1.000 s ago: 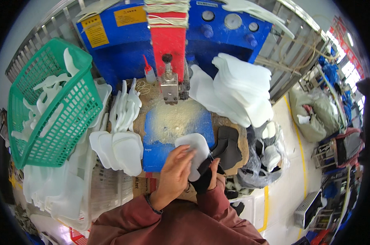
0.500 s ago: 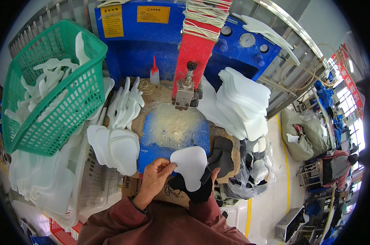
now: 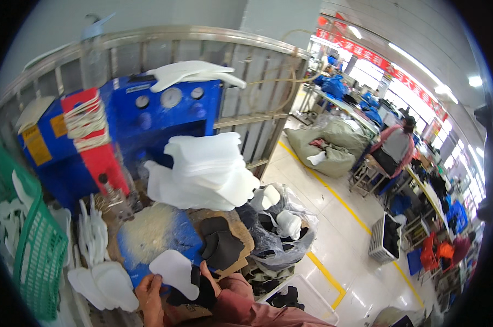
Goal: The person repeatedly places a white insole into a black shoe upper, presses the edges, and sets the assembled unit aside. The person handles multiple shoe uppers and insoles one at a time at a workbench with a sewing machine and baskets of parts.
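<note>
My left hand point(image 3: 149, 298) pinches the edge of a smooth white cut-out sheet point(image 3: 173, 270) between thumb and fingers. To its right, my right hand point(image 3: 209, 275) is closed around a black soft fabric piece point(image 3: 204, 294), which lies against the sheet's narrow lower end. Most of the right hand's fingers are hidden. Both hands are at the near edge of a blue board point(image 3: 131, 246) covered in pale dust. Several flat black pieces point(image 3: 224, 249) lie overlapped on cardboard just beyond my right hand.
A blue machine point(image 3: 165, 122) with gauges and a red, cord-wrapped arm point(image 3: 96, 147) stands behind the board. White cut-outs point(image 3: 203, 169) are stacked at its right, more point(image 3: 105, 286) at left beside a green basket point(image 3: 42, 256). A plastic bag point(image 3: 290, 218) and a seated person point(image 3: 391, 147) are to the right.
The view has swung to the right, so the bench and both hands now appear farther left. The hands keep their hold on the white sheet and black piece.
</note>
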Available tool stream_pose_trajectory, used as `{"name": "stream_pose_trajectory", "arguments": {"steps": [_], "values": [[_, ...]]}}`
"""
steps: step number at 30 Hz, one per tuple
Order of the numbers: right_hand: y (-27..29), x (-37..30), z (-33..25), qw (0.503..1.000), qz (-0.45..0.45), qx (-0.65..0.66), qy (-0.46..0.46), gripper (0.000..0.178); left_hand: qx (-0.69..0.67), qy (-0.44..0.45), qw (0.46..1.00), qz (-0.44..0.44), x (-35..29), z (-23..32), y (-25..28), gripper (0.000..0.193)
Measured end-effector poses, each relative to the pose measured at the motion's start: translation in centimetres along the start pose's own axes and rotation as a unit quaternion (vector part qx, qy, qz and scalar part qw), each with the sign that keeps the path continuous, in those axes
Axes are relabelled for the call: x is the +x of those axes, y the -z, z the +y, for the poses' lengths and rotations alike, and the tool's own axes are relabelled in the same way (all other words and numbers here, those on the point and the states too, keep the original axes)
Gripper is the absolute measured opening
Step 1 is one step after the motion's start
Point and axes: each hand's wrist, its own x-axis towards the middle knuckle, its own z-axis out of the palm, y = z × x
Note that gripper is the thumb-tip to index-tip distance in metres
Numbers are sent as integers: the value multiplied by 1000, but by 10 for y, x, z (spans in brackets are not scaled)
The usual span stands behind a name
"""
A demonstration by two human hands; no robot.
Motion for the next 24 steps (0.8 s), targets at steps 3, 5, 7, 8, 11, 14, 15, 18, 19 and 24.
{"name": "stream_pose_trajectory", "arguments": {"steps": [3,5,7,8,11,14,15,18,19,24], "values": [[2,3,-2,996,-66,57,-6,80,-71,-88,993,39,4,-12,-3,18],[-1,2,-3,1000,4,-3,-1,79,-61,-114,991,33,8,-19,-2,19],[-5,-1,-2,999,41,-30,-4,79,-47,-130,990,34,13,-27,1,19],[-6,-2,-1,998,48,-38,-1,79,-37,-134,990,34,17,-30,3,19],[-6,4,4,993,108,-40,-14,76,-36,-145,989,8,27,-40,8,18],[-5,13,5,983,168,-58,40,72,-38,-123,992,-1,32,-42,11,18],[-3,10,1,994,89,-55,25,71,-38,-111,993,1,32,-38,13,20],[-6,0,-5,991,106,-84,13,71,10,-183,982,44,18,-14,20,33],[-9,-2,-5,990,109,-92,6,71,105,-283,948,101,11,-5,20,43],[-17,21,41,957,124,-241,107,73,332,-518,784,85,-11,14,-30,60]]}}
